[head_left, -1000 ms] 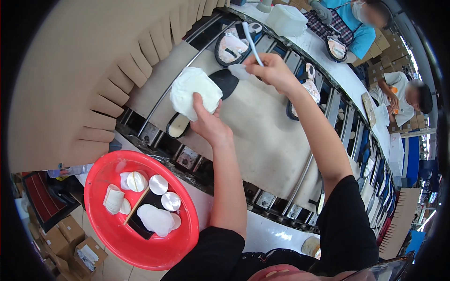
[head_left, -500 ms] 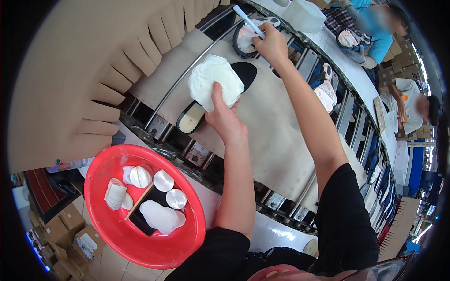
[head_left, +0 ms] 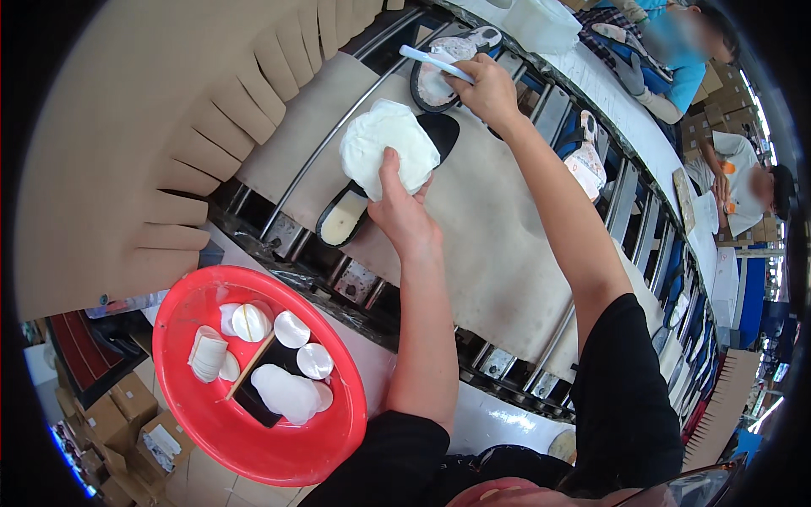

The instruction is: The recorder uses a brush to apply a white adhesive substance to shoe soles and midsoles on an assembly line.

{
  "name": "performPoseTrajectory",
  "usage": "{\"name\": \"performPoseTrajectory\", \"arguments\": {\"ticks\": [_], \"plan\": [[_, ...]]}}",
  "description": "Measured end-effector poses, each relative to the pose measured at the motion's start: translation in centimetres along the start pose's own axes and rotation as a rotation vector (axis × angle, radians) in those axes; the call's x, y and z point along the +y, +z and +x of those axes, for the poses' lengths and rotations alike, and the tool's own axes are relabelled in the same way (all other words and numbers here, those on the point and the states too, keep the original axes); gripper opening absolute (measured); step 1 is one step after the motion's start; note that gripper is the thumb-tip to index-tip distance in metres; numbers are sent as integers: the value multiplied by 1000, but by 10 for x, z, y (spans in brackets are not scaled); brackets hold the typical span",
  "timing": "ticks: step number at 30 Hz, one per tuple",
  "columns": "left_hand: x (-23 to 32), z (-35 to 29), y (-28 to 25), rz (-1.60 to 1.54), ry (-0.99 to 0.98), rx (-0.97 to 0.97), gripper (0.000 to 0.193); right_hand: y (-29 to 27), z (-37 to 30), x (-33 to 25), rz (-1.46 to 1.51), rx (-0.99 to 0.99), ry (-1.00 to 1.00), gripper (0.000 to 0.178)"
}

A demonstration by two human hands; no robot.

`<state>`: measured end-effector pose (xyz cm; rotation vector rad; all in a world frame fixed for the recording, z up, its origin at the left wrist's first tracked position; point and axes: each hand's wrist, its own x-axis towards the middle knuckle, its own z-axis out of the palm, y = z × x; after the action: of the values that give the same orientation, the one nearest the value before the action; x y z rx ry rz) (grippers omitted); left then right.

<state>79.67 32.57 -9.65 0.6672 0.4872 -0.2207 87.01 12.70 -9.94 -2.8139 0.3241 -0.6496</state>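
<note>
My left hand (head_left: 405, 211) grips a white, lumpy round pad-like thing (head_left: 387, 148), thumb on top and fingers beneath. Just under it lies a black shoe sole (head_left: 340, 221) with a cream inner area, its middle covered by the white thing. In my right hand (head_left: 490, 93) is a pale blue stick-like handle (head_left: 431, 61), pointing up and left; whatever is at its other end is hidden by the fingers. Behind that handle a shoe (head_left: 435, 89) with a pale bottom lies on the conveyor, close to my right hand.
Beige sheets (head_left: 481, 245) cover part of the roller conveyor (head_left: 621, 211). A red basin (head_left: 182, 406) with white round pieces stands at lower left. Slitted brown cardboard (head_left: 101, 152) rises on the left. Another shoe (head_left: 585, 160) lies farther right. Two people work across the line.
My right hand has tipped the pale blue handle lower and to the left. My left hand holds the white thing almost still. The shoe behind the handle has shifted slightly left.
</note>
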Motion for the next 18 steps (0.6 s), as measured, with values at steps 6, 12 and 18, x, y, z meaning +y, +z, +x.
{"name": "performPoseTrajectory", "arguments": {"ticks": [6,12,18], "plan": [[-1,0,-1,-6,-3,-8,53,4,-9,-10,25,64,132,39],[0,1,0,-12,-3,2,53,18,-26,-15,132,261,421,99],[-4,1,0,-11,-28,-13,53,44,-34,4,582,229,543,115]]}}
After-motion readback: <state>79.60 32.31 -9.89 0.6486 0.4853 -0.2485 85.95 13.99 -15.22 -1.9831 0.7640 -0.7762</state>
